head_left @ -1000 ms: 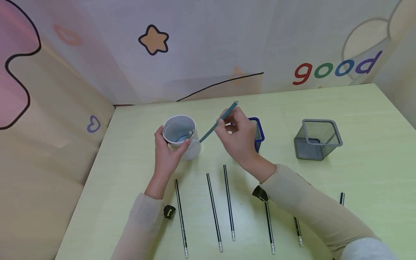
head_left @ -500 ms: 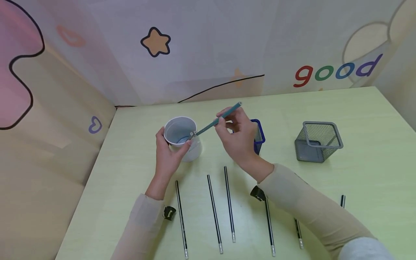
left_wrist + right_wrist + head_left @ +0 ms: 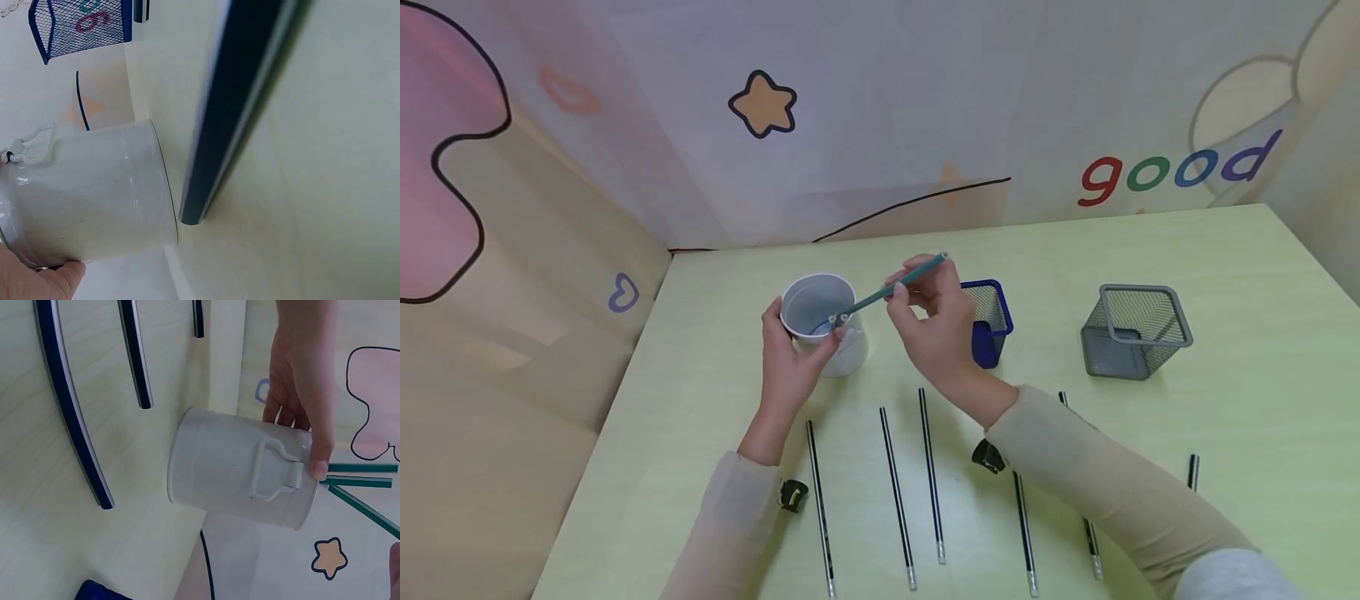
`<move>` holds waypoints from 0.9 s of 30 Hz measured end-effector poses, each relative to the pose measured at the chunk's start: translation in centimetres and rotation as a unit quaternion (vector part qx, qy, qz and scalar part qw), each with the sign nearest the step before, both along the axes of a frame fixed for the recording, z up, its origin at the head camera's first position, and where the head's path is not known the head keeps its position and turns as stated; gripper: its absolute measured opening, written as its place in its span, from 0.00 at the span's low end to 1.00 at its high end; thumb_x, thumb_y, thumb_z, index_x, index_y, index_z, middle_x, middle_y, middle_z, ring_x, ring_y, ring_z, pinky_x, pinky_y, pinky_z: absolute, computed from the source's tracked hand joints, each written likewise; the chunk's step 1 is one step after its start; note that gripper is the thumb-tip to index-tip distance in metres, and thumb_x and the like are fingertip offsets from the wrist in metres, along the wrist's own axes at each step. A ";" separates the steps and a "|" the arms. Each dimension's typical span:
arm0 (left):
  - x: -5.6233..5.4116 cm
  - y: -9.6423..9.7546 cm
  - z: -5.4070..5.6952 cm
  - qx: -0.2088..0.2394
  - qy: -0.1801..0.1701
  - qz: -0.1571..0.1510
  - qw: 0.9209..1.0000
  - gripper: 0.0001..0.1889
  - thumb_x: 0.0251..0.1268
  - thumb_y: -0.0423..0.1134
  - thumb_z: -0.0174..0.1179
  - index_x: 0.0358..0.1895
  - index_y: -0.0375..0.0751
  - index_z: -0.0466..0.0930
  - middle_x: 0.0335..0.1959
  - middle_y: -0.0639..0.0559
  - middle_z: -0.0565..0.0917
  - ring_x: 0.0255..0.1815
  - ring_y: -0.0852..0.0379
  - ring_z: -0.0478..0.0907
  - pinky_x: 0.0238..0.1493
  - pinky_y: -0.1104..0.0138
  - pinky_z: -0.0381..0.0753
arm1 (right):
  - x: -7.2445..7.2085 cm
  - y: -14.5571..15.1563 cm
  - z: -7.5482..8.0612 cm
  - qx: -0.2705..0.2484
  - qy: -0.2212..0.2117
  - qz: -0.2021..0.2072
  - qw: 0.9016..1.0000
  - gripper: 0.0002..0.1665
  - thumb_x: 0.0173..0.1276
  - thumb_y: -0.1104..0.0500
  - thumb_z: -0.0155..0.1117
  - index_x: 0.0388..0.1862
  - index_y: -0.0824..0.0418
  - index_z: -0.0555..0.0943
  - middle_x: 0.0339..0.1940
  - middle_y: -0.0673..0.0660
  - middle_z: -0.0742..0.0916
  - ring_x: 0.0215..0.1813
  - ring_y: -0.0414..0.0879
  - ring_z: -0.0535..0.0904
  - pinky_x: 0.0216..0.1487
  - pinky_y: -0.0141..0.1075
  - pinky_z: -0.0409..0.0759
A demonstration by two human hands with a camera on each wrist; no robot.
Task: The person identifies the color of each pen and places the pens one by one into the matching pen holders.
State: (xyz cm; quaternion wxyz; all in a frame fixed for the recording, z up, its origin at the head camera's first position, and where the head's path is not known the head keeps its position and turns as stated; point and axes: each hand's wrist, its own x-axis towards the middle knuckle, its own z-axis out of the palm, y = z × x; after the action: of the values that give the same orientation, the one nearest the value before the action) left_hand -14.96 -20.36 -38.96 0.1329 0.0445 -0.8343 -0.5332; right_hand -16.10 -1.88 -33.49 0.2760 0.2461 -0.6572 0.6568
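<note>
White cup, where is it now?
In the head view, the white cup is left of centre, held by the left hand, with the blue mesh basket to its right.

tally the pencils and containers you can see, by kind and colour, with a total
black striped pencils: 6, two partly behind the right sleeve
teal pencils: 3
white cup: 1
blue mesh basket: 1
gray mesh basket: 1
total: 12

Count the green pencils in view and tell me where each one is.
3. One green pencil is pinched in the right hand; a second and a third stick up from the cup. More may be hidden inside it.
</note>
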 end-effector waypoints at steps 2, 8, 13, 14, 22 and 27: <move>0.0 0.0 0.0 0.002 0.007 -0.003 1.000 0.46 0.54 0.42 0.69 0.70 0.37 0.48 0.67 0.42 0.62 0.68 0.47 0.62 0.69 0.52 0.63 | 0.0 -0.1 -0.2 0.004 0.000 0.003 1.000 0.14 0.61 0.76 0.56 0.45 0.75 0.66 0.36 0.70 0.83 0.36 0.58 0.83 0.43 0.27 0.81; 0.1 0.0 -0.1 0.003 0.012 -0.006 1.000 0.46 0.53 0.43 0.70 0.70 0.37 0.48 0.68 0.42 0.61 0.68 0.47 0.62 0.69 0.51 0.64 | 0.1 -0.5 -0.6 0.017 -0.005 0.018 1.000 0.11 0.64 0.74 0.54 0.44 0.74 0.67 0.37 0.68 0.83 0.36 0.58 0.83 0.43 0.27 0.81; 0.0 0.0 -0.1 0.000 0.005 -0.006 1.000 0.46 0.54 0.43 0.69 0.70 0.38 0.47 0.68 0.42 0.61 0.69 0.47 0.61 0.69 0.51 0.63 | 0.1 -0.7 -1.0 0.029 -0.006 0.020 0.999 0.07 0.67 0.73 0.52 0.43 0.75 0.70 0.38 0.68 0.84 0.37 0.57 0.83 0.45 0.27 0.81; 0.0 0.0 -0.1 0.000 0.004 -0.007 1.000 0.46 0.54 0.43 0.69 0.70 0.38 0.47 0.68 0.42 0.61 0.69 0.47 0.61 0.69 0.51 0.63 | 0.0 -0.7 -1.1 0.033 -0.006 0.018 0.999 0.07 0.67 0.73 0.51 0.43 0.75 0.70 0.38 0.68 0.84 0.37 0.57 0.83 0.45 0.27 0.81; 0.0 0.0 0.0 -0.003 0.002 -0.005 1.000 0.47 0.54 0.44 0.69 0.71 0.38 0.47 0.68 0.42 0.60 0.69 0.47 0.61 0.69 0.52 0.63 | -0.4 -1.0 -1.8 0.058 -0.012 -0.010 0.998 0.07 0.64 0.72 0.55 0.40 0.75 0.76 0.35 0.67 0.84 0.36 0.58 0.84 0.42 0.36 0.84; 0.0 -0.1 -0.1 0.000 0.012 -0.008 1.000 0.47 0.53 0.43 0.70 0.70 0.37 0.48 0.68 0.41 0.61 0.68 0.46 0.61 0.69 0.51 0.63 | -0.6 -1.4 -2.5 0.082 -0.018 -0.020 0.996 0.07 0.63 0.72 0.57 0.40 0.73 0.77 0.35 0.66 0.85 0.37 0.55 0.84 0.40 0.38 0.85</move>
State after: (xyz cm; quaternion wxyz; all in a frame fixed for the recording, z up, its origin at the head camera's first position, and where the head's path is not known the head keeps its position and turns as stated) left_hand -15.00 -20.44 -39.09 0.1382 0.0312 -0.8332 -0.5345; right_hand -16.69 -3.24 -36.04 0.2557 0.2429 -0.7185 0.5995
